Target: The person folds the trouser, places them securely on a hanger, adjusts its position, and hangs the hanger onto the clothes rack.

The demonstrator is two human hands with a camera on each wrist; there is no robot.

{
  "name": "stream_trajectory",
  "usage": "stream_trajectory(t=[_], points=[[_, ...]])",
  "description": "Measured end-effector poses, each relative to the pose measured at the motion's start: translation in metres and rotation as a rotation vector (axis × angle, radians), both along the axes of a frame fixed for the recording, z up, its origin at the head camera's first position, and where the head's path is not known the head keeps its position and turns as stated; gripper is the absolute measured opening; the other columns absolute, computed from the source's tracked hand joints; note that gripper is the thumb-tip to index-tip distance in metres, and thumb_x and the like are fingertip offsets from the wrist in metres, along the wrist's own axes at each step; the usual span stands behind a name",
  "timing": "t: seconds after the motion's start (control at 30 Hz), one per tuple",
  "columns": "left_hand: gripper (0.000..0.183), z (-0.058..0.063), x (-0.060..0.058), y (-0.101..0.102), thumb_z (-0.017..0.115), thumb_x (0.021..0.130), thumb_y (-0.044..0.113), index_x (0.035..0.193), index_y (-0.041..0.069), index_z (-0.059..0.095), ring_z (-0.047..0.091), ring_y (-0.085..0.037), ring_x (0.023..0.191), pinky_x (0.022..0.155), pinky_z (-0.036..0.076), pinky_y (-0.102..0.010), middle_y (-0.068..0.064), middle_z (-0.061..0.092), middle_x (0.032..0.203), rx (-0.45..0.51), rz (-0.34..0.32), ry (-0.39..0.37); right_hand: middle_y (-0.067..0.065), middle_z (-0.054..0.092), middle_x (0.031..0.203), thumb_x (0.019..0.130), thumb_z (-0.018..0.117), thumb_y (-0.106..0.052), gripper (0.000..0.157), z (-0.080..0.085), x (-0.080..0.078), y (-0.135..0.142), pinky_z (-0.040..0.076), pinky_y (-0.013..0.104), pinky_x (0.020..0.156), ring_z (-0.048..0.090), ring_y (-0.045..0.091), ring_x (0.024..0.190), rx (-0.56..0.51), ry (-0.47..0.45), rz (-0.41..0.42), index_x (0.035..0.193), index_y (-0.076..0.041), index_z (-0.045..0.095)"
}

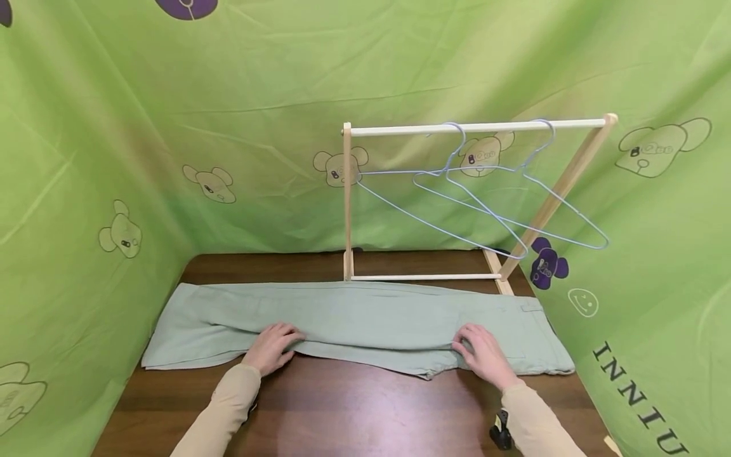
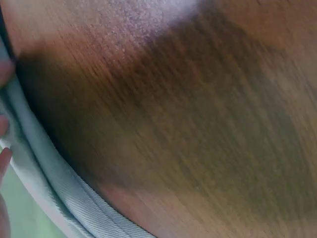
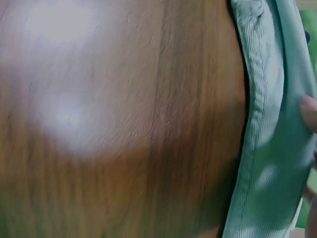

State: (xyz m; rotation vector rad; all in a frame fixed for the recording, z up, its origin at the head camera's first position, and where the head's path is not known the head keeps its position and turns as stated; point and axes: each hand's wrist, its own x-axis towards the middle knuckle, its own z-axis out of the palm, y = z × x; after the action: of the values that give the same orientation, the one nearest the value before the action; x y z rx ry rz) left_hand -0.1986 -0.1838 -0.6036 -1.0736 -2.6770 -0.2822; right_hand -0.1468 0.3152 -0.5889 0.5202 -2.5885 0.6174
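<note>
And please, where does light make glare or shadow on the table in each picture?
Head view: soft sheen on the table, lower middle; left wrist view: pale glare at the top, broad dark shadow below it; right wrist view: two bright glare spots at left, dimmer bottom.

Dressed in long, plain beige fabric sleeves (image 1: 219,406); wearing a small, blocky black device (image 1: 500,434) on the right.
</note>
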Motion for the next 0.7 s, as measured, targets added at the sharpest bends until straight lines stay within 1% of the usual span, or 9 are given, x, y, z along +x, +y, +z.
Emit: stream_trajectory(t=[0.07, 0.17, 0.23, 0.33, 0.4, 0.5, 0.57, 0.63, 0.7], points=[[0.025, 0.000, -0.001, 0.001, 0.080, 0.083, 0.013, 0.108, 0.014, 0.076, 0.068, -0.022, 0.102, 0.092, 0.054, -0.040, -0.001, 0.072, 0.108, 0.014, 0.004, 0.063, 0.002, 0.065, 0.079, 0.077, 0.081, 0.001, 0.021, 0.000, -0.003, -0.003, 0.049, 0.043, 0.072, 0.062, 0.024, 0.077, -0.035, 0.027, -0.058, 0.078, -0.011, 0.063], [0.020, 0.002, -0.001, 0.002, 0.079, 0.083, 0.007, 0.102, 0.011, 0.078, 0.072, -0.022, 0.097, 0.089, 0.057, -0.040, -0.003, 0.077, 0.102, 0.085, 0.037, 0.119, 0.007, 0.067, 0.079, 0.079, 0.078, 0.000, 0.016, -0.001, -0.006, -0.007, 0.049, 0.048, 0.070, 0.064, 0.029, 0.076, -0.070, 0.038, -0.161, 0.079, -0.007, 0.065], [0.020, 0.004, -0.001, 0.003, 0.078, 0.083, 0.004, 0.102, 0.011, 0.077, 0.073, -0.022, 0.095, 0.087, 0.058, -0.039, -0.003, 0.078, 0.100, 0.132, 0.061, 0.126, 0.010, 0.068, 0.081, 0.081, 0.077, -0.003, 0.013, -0.001, -0.008, -0.010, 0.050, 0.051, 0.071, 0.064, 0.033, 0.078, -0.051, 0.007, -0.223, 0.079, -0.006, 0.066], [0.020, 0.006, 0.000, 0.005, 0.078, 0.083, 0.002, 0.100, 0.011, 0.077, 0.073, -0.023, 0.094, 0.086, 0.058, -0.040, -0.003, 0.078, 0.097, 0.151, 0.081, 0.112, 0.011, 0.067, 0.084, 0.083, 0.076, -0.007, 0.010, -0.001, -0.009, -0.013, 0.050, 0.054, 0.073, 0.064, 0.036, 0.082, 0.013, -0.106, -0.268, 0.078, -0.008, 0.066], [0.019, 0.008, 0.002, 0.006, 0.077, 0.084, 0.003, 0.100, 0.012, 0.077, 0.073, -0.024, 0.096, 0.088, 0.058, -0.040, -0.003, 0.078, 0.100, 0.121, 0.103, 0.076, 0.011, 0.066, 0.086, 0.084, 0.074, -0.008, 0.009, 0.000, -0.009, -0.014, 0.051, 0.054, 0.077, 0.064, 0.037, 0.085, 0.046, -0.191, -0.265, 0.079, -0.009, 0.068], [0.017, 0.009, 0.003, 0.011, 0.073, 0.089, 0.007, 0.105, 0.010, 0.076, 0.070, -0.027, 0.109, 0.098, 0.054, -0.045, -0.007, 0.076, 0.113, 0.062, 0.142, -0.041, 0.012, 0.065, 0.090, 0.086, 0.073, -0.010, 0.004, 0.003, -0.008, -0.015, 0.052, 0.054, 0.082, 0.065, 0.038, 0.090, 0.044, -0.289, -0.231, 0.085, -0.007, 0.070], [0.017, 0.010, 0.002, 0.014, 0.069, 0.093, 0.013, 0.107, 0.010, 0.076, 0.066, -0.030, 0.119, 0.105, 0.049, -0.050, -0.010, 0.072, 0.124, 0.033, 0.172, -0.138, 0.014, 0.066, 0.095, 0.088, 0.072, -0.015, 0.010, 0.004, -0.008, -0.014, 0.052, 0.055, 0.085, 0.065, 0.039, 0.094, 0.035, -0.326, -0.210, 0.091, -0.006, 0.072], [0.021, 0.010, 0.001, 0.017, 0.064, 0.096, 0.023, 0.107, 0.011, 0.077, 0.063, -0.030, 0.124, 0.111, 0.043, -0.054, -0.010, 0.070, 0.129, 0.023, 0.208, -0.216, 0.015, 0.067, 0.101, 0.091, 0.071, -0.022, 0.018, 0.006, -0.007, -0.012, 0.051, 0.055, 0.089, 0.064, 0.039, 0.099, 0.015, -0.363, -0.199, 0.097, -0.005, 0.074], [0.026, 0.010, -0.003, 0.020, 0.061, 0.097, 0.031, 0.105, 0.013, 0.078, 0.063, -0.030, 0.124, 0.112, 0.041, -0.054, -0.008, 0.071, 0.127, 0.033, 0.237, -0.240, 0.016, 0.068, 0.105, 0.094, 0.068, -0.029, 0.026, 0.007, -0.008, -0.011, 0.050, 0.055, 0.092, 0.064, 0.039, 0.103, -0.002, -0.386, -0.193, 0.100, -0.005, 0.075]])
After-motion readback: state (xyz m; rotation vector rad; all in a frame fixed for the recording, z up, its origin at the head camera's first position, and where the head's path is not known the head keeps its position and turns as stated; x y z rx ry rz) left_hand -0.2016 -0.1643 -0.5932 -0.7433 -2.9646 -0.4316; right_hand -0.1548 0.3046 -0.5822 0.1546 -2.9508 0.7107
